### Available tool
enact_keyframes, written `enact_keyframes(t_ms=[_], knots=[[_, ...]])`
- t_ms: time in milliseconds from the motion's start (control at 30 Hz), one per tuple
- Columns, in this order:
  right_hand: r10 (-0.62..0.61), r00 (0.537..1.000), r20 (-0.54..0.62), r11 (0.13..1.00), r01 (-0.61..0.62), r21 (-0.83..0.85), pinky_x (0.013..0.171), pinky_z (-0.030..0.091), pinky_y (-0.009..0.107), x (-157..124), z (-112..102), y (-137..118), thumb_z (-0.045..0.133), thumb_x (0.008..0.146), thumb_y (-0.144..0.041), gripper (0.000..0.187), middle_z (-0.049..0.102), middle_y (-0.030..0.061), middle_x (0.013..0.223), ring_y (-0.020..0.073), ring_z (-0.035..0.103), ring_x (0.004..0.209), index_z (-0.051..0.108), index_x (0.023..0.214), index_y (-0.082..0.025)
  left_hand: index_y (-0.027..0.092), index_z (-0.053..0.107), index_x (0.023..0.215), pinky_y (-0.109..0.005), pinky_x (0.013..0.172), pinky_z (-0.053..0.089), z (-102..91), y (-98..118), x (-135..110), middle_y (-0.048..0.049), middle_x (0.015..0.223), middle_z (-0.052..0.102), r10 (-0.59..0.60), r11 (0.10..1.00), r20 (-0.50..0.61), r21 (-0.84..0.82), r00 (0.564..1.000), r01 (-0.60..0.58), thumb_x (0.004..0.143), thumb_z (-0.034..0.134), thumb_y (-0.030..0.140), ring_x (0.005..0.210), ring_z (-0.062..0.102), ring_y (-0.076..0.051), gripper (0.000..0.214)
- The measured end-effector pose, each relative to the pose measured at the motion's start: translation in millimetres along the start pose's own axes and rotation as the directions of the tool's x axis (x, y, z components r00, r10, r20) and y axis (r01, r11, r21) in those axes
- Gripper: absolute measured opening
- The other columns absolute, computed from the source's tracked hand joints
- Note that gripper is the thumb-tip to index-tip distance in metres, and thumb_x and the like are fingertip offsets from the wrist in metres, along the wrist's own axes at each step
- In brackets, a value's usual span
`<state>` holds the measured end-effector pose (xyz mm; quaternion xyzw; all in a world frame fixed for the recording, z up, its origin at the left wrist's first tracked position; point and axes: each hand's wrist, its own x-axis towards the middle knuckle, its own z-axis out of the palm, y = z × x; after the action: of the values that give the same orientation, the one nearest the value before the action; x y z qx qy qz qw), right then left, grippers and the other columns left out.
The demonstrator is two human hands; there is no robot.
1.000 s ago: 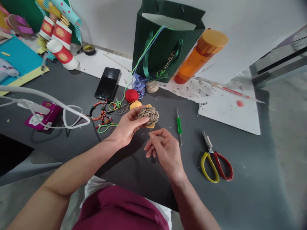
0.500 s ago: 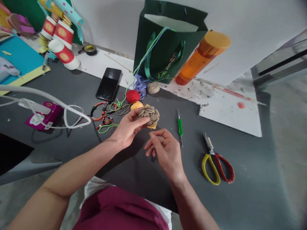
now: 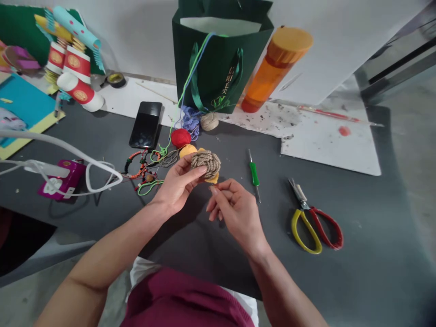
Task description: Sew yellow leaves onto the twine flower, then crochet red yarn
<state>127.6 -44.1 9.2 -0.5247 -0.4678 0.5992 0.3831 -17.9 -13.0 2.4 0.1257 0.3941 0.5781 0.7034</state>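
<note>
My left hand (image 3: 179, 184) holds a round brown crocheted piece (image 3: 206, 164) between thumb and fingers, above the dark table. Yellow crocheted edging (image 3: 214, 179) pokes out from behind and below the brown piece. Just below it, my right hand (image 3: 236, 209) pinches a thin needle-like thing between thumb and forefinger. Its tip is at the yellow edge; its exact kind is too small to tell. The right hand's other fingers are curled loosely. Behind the left hand lie a yellow yarn ball (image 3: 187, 151) and a red yarn ball (image 3: 180, 137).
A green-handled crochet hook (image 3: 254, 175) and scissors (image 3: 308, 218) lie to the right. Behind stand a dark green paper bag (image 3: 218, 68) and an orange bottle (image 3: 272, 72). A phone (image 3: 146, 125), beaded bracelets (image 3: 136, 163) and a white cable (image 3: 68, 141) are at left.
The view has shifted slightly. My right fingertips have come a little closer to the yellow edge of the crocheted piece. My left hand keeps its hold.
</note>
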Motion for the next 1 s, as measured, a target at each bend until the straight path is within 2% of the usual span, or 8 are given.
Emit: enact_keyframes(t_ms=[167, 333, 400, 467, 633, 700, 867, 1000], knots=[[-0.071, 0.997, -0.008, 0.996, 0.07, -0.056, 0.041, 0.044, 0.018, -0.4, -1.2, -0.4, 0.061, 0.09, -0.039, 0.022, 0.066, -0.0029, 0.054, 0.0098, 0.059, 0.038, 0.052, 0.079, -0.022, 0.02, 0.072, 0.094, -0.022, 0.076, 0.056, -1.4, 4.8, -1.4, 0.0036, 0.087, 0.075, -0.009, 0.997, 0.084, 0.073, 0.996, 0.003, 0.059, 0.094, 0.013, 0.078, 0.07, -0.01, 0.042], [-0.25, 0.968, -0.023, 0.957, 0.243, -0.157, 0.044, 0.046, 0.016, -6.7, -1.6, -5.6, 0.054, 0.093, -0.024, 0.015, 0.066, -0.004, 0.056, 0.0082, 0.06, 0.039, 0.051, 0.078, -0.022, 0.022, 0.071, 0.093, -0.02, 0.073, 0.056, -5.1, 12.3, -2.9, 0.0047, 0.084, 0.073, -0.022, 0.99, 0.166, 0.139, 0.986, -0.001, 0.059, 0.096, 0.019, 0.076, 0.07, -0.01, 0.043], [-0.356, 0.934, -0.023, 0.91, 0.341, -0.236, 0.047, 0.047, 0.016, -9.3, -2.8, -6.2, 0.052, 0.094, -0.018, 0.014, 0.067, -0.0041, 0.058, 0.0077, 0.061, 0.042, 0.055, 0.081, -0.021, 0.023, 0.071, 0.091, -0.02, 0.068, 0.056, -5.4, 15.9, -4.1, 0.0046, 0.085, 0.072, -0.008, 0.99, 0.193, 0.14, 0.981, -0.019, 0.057, 0.097, 0.021, 0.075, 0.07, -0.01, 0.043], [-0.48, 0.877, -0.016, 0.83, 0.448, -0.333, 0.05, 0.049, 0.016, -11.6, -3.6, -5.5, 0.051, 0.095, -0.013, 0.015, 0.068, -0.0037, 0.062, 0.008, 0.063, 0.046, 0.058, 0.085, -0.021, 0.025, 0.07, 0.088, -0.021, 0.063, 0.055, -4.4, 19.6, -5.4, 0.0053, 0.084, 0.071, 0.033, 0.989, 0.253, 0.13, 0.967, -0.068, 0.055, 0.098, 0.022, 0.072, 0.069, -0.011, 0.043], [-0.74, 0.671, 0.046, 0.579, 0.67, -0.465, 0.056, 0.05, 0.021, -16.6, -1.5, -3.2, 0.049, 0.099, -0.007, 0.02, 0.072, -0.0011, 0.067, 0.0112, 0.067, 0.055, 0.06, 0.09, -0.021, 0.022, 0.06, 0.063, -0.022, 0.048, 0.047, 1.7, 28.4, -6.2, 0.0062, 0.065, 0.056, 0.102, 0.986, 0.388, 0.084, 0.916, -0.146, 0.068, 0.092, 0.034, 0.056, 0.061, -0.01, 0.035], [-0.783, 0.619, 0.066, 0.527, 0.715, -0.459, 0.055, 0.049, 0.023, -18.3, -0.6, -3.4, 0.05, 0.1, -0.007, 0.018, 0.072, -0.0003, 0.067, 0.012, 0.066, 0.054, 0.06, 0.092, -0.02, 0.022, 0.057, 0.057, -0.022, 0.042, 0.041, 2.5, 30.0, -5.4, 0.0062, 0.057, 0.049, 0.08, 0.988, 0.384, 0.091, 0.92, -0.124, 0.07, 0.09, 0.041, 0.047, 0.055, -0.01, 0.04], [-0.809, 0.582, 0.081, 0.49, 0.745, -0.453, 0.053, 0.045, 0.026, -20.8, 0.4, -4.4, 0.053, 0.1, -0.007, 0.016, 0.069, 0.0017, 0.064, 0.0127, 0.064, 0.052, 0.063, 0.092, -0.017, 0.023, 0.051, 0.049, -0.023, 0.034, 0.033, -1.0, 25.8, -4.6, 0.0065, 0.049, 0.042, 0.074, 0.991, 0.305, 0.086, 0.949, -0.105, 0.055, 0.095, 0.048, 0.037, 0.046, -0.011, 0.051], [-0.81, 0.581, 0.075, 0.498, 0.75, -0.435, 0.054, 0.047, 0.025, -22.2, 1.3, -3.8, 0.051, 0.1, -0.006, 0.018, 0.069, 0.0011, 0.065, 0.0125, 0.063, 0.053, 0.063, 0.092, -0.017, 0.021, 0.045, 0.048, -0.023, 0.032, 0.033, -2.8, 22.8, -5.3, 0.0062, 0.049, 0.044, 0.048, 0.991, 0.326, 0.1, 0.944, -0.085, 0.054, 0.095, 0.05, 0.035, 0.046, -0.011, 0.058]])
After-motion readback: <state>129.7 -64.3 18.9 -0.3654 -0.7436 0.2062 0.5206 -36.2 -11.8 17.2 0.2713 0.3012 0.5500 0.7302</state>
